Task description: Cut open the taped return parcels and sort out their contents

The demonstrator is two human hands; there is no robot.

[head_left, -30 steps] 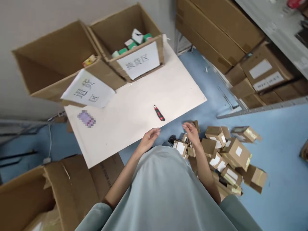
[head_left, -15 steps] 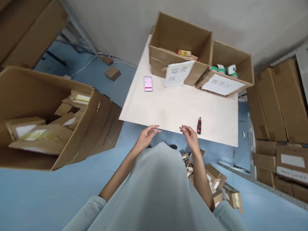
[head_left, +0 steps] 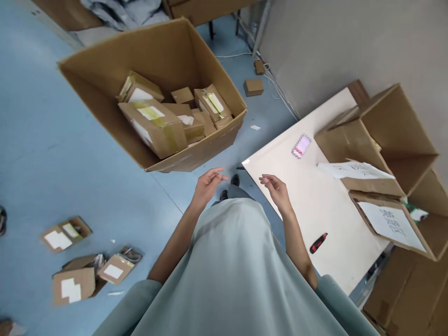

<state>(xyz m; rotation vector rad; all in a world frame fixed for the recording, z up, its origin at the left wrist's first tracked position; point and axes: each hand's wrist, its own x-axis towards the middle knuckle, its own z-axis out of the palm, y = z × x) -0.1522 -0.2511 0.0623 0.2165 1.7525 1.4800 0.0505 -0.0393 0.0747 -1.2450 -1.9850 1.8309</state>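
My left hand point(head_left: 209, 186) hovers in front of my body with its fingers apart and nothing in them. It is nearest to a large open carton point(head_left: 196, 161), which holds several taped cardboard parcels point(head_left: 154, 128) with labels. My right hand point(head_left: 276, 190), also empty with loosely curled, parted fingers, is over the near edge of a white table point(head_left: 297, 196). On that table lie a red and black utility knife point(head_left: 318, 243) and a phone point(head_left: 301, 146) whose picture is blurred.
Two open cartons with handwritten sheets, one brown box point(head_left: 357, 135) and its neighbour point(head_left: 430, 224), stand along the table's far side. Opened small boxes point(head_left: 75, 282) lie on the blue floor at left. Small boxes point(head_left: 253, 87) and cables lie by the wall.
My view has swung left, so the large carton now sits ahead of me and the table has shifted to the right. Both hands keep nearly the same pose, empty.
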